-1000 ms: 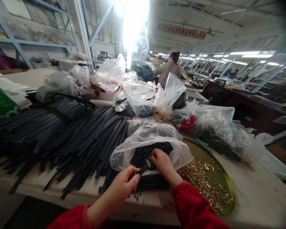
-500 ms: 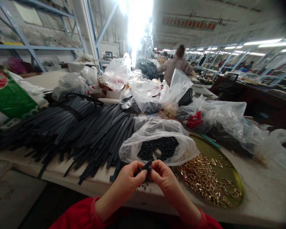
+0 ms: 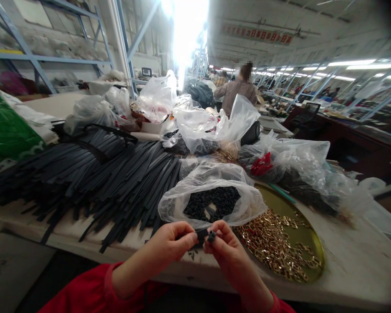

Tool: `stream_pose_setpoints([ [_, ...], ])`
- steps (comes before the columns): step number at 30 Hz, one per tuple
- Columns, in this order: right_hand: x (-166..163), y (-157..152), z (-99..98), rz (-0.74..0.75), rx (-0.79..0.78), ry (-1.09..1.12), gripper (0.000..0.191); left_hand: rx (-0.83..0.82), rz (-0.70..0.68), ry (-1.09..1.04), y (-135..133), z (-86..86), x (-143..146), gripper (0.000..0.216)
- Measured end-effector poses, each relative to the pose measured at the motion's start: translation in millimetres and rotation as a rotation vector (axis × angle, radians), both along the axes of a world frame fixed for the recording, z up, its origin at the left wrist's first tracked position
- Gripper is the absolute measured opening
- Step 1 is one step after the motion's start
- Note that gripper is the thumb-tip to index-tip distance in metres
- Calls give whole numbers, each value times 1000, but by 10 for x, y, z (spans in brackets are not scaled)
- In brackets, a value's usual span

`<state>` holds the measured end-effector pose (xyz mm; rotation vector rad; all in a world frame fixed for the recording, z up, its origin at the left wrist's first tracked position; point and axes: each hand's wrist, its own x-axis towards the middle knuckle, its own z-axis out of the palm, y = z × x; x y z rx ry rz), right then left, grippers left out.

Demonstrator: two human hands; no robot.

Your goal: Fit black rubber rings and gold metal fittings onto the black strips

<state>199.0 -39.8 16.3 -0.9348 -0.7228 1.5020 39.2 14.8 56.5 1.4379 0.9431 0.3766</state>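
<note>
My left hand point(image 3: 169, 244) pinches the end of a black strap point(image 3: 201, 236) just above the table's front edge. My right hand point(image 3: 224, 248) pinches a small black loop point(image 3: 211, 237) right against that strap end. Both hands wear red sleeves. Directly behind them lies an open clear plastic bag point(image 3: 211, 201) full of small black loops. A round gold tray point(image 3: 302, 226) with several gold metal buckles sits to the right of my right hand. A big pile of black straps point(image 3: 94, 178) covers the table to the left.
Several clear plastic bags point(image 3: 293, 167) of parts crowd the middle and back of the table. A green and white sack point(image 3: 9, 130) stands far left. A person in a grey-brown top point(image 3: 236, 91) works further back. Blue metal shelving lines the left wall.
My right hand came out of the bag of black loops and met my left hand at the table edge. Both hands now hold the strap end and loop together, slightly lower.
</note>
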Motion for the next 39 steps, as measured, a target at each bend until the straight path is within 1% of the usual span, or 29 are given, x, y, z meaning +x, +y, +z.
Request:
stream_pose_setpoints([
  [3,21,-14,-54,30,9,-37,24,4,-37,81,-36,-30,-1,25],
  [7,56,-54,-145,78,47,-198,18,131,-81,199,-56,-45,-34,22],
  [10,61,-81,-167,92,56,-301,15,162,-128,258,-42,-49,-59,22],
  [12,53,-76,-156,75,38,-346,18,179,-118,257,-32,-67,-61,23],
  [14,34,-48,-136,3,5,-371,21,206,-70,240,-29,-99,-51,23],
  [17,-20,8,-116,-138,-54,-322,22,214,-28,202,-40,-151,-22,22],
  [19,-71,30,-124,-177,-79,-252,26,224,-24,181,-50,-176,-6,22],
  [23,-153,17,-178,-170,-93,-148,29,329,28,218,-57,-193,1,25],
  [26,-169,0,-213,-176,-112,-70,26,398,45,279,-57,-196,-9,27],
  [31,-165,19,-250,-149,-160,93,22,402,54,292,-45,-236,-1,26],
  [33,-161,24,-261,-159,-161,69,23,371,47,258,-31,-270,4,27],
  [36,-140,17,-262,-172,-133,-93,28,309,36,204,-15,-326,2,27],
  [39,-104,5,-250,-159,-106,-217,32,288,12,210,-24,-353,-3,27],
])
